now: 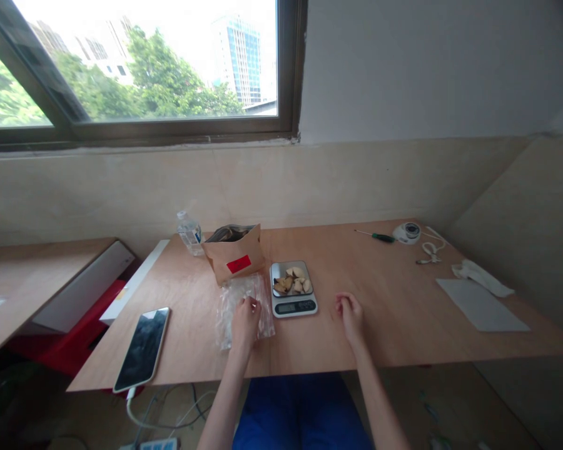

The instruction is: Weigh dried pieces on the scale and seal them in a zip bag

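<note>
My left hand (244,322) lies on a clear plastic bag (242,305) flat on the wooden table (394,312), its fingers curled and pinching the plastic. My right hand (349,314) rests on the bare wood to the right of a small digital scale (293,289), fingers loosely curled, holding nothing I can see. The scale's steel plate carries several pale and brown dried pieces (293,280). Behind the bag stands an open brown paper bag (234,254) with a red label.
A phone (143,347) on a cable lies at the table's left front. A water bottle (190,232) stands by the paper bag. At the far right are a screwdriver (376,235), a tape roll (408,232), a white cord (430,250) and white paper (481,303).
</note>
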A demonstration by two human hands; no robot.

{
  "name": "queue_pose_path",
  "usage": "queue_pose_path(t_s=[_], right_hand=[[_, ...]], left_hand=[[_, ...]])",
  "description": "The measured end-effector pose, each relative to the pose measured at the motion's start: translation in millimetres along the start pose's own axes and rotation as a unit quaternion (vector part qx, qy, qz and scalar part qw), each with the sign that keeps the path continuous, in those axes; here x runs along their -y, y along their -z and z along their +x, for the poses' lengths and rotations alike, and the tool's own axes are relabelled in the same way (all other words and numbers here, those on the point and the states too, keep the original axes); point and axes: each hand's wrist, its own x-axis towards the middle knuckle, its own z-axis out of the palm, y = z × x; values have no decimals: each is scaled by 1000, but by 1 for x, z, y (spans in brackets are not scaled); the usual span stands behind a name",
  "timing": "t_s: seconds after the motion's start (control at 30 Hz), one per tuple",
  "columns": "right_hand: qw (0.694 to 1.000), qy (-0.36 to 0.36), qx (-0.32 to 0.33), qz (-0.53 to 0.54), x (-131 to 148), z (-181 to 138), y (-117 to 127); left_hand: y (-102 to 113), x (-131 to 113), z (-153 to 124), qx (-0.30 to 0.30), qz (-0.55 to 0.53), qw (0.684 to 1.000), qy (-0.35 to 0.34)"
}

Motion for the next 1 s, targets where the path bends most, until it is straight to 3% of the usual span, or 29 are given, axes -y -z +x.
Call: queue_pose_path(t_s=[0.1,0.17,0.2,0.3,0.4,0.47,0.63,0.73,0.8,0.93,1.0], right_hand=[[998,3,-63,25,14,-15,-9],[997,12,-67,30,30,-34,-25],[999,18,-34,25,39,-46,-36],[984,51,169,-16,63,-81,-76],[970,31,241,2,79,-107,-109],[967,-2,251,37,85,-117,-119],[973,17,231,19,90,-114,-108],[988,-7,151,-13,82,-100,-96],[990,-28,133,-35,76,-91,-88],[955,41,285,-66,71,-81,-78],[948,96,291,-86,67,-72,-74]], left_hand=[[6,3,1,-19,-48,998,20],[14,-1,0,-48,-104,993,34],[18,-5,-2,-62,-141,987,38],[29,-25,-12,-48,-242,969,12],[36,-48,-26,-5,-331,943,-16],[39,-61,-35,8,-376,926,-4],[40,-70,-47,27,-407,913,-4],[40,-67,-46,-61,-386,920,17],[43,-67,-46,-122,-375,918,35],[48,-71,-45,-189,-347,917,50],[50,-72,-43,-211,-293,932,30]])
